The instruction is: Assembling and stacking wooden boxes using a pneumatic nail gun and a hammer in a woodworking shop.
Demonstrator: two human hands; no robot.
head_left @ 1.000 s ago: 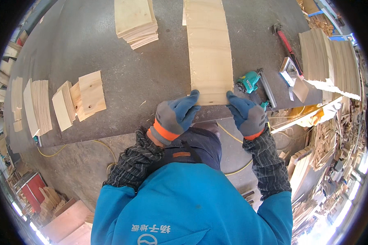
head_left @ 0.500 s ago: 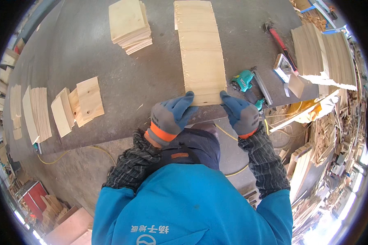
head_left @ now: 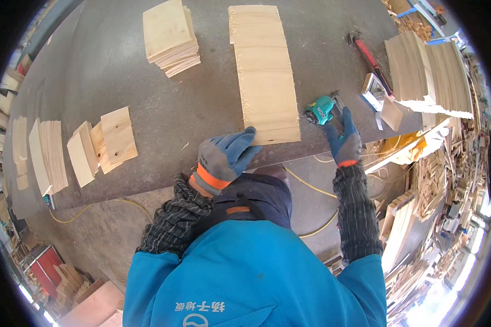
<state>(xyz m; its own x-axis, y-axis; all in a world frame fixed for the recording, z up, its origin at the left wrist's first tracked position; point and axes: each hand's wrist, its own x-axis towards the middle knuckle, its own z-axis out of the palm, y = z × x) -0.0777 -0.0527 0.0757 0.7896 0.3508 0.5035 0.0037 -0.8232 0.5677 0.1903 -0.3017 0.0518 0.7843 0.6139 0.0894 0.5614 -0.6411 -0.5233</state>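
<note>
A long, pale wood panel [head_left: 267,82] with rough side edges lies lengthwise on the dark worktable [head_left: 196,109]. My left hand [head_left: 223,158], in a grey and blue glove with an orange cuff, pinches its near left corner. To the right, my right hand [head_left: 346,143], gloved alike, has its fingers closed round the handle of a teal nail gun [head_left: 323,109]. The gun rests on the table beside the panel, and the hand covers most of its handle.
Stacked wood sheets [head_left: 172,38] stand at the far left, with smaller piles [head_left: 117,136] nearer left. A red-handled hammer [head_left: 372,59], a metal-edged square frame [head_left: 373,91] and a tall wood stack [head_left: 428,71] are on the right. A yellow hose [head_left: 316,182] runs below the table edge.
My right hand has let go of the panel's near right corner and moved right onto the nail gun, which has turned slightly. My left hand stays at the near left corner.
</note>
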